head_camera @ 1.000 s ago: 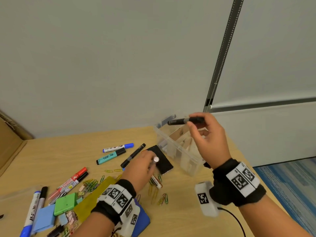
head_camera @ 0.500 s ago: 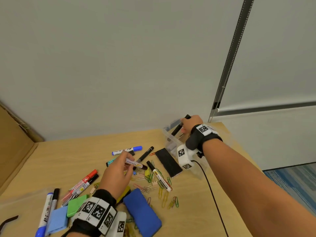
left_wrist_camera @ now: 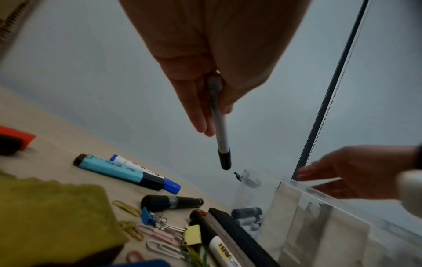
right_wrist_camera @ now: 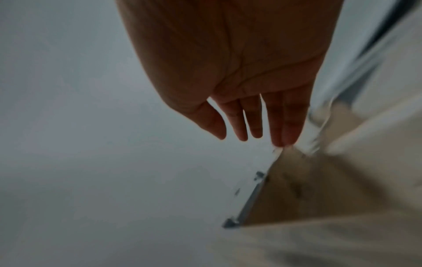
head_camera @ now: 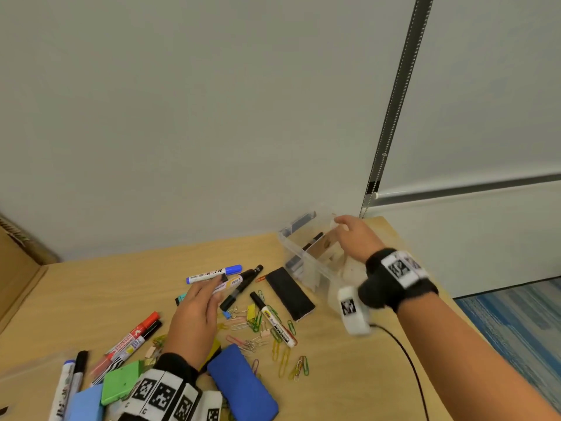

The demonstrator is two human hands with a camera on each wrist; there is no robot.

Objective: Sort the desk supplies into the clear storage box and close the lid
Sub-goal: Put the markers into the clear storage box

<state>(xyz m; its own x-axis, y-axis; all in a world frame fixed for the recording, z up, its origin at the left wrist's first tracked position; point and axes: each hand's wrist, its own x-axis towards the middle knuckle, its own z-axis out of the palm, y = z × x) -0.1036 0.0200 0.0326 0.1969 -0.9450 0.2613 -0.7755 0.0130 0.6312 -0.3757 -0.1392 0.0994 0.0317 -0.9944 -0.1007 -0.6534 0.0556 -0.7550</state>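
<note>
A: What is the left hand (head_camera: 194, 317) doing?

B: It is gripping a pen (left_wrist_camera: 220, 130) between thumb and fingers, black cap pointing away from the palm. The hand is hovering above the desk (head_camera: 121, 287) over the scattered supplies.

A: And the right hand (head_camera: 353, 238)?

B: It is holding nothing. Its fingers (right_wrist_camera: 283, 126) are lying straight and close together, reaching over the box (head_camera: 306, 265); the wrist view is showing the tips right at the box's far corner, though it is too blurred to tell whether they are touching.

A: Where is the box sitting?

B: At the back right of the desk near the wall, open on top. A dark marker (head_camera: 312, 240) is lying inside its left compartment.

A: What is lying outside it?

B: A black eraser (head_camera: 290, 293) is lying just beside the box. A blue-capped marker (head_camera: 214, 273) and a black marker (head_camera: 241, 287) are lying near the left fingertips, with paper clips (head_camera: 285, 357) spread in front. A blue eraser (head_camera: 243, 387) is sitting by the left wrist, and a green pad (head_camera: 120, 384) further left.
</note>
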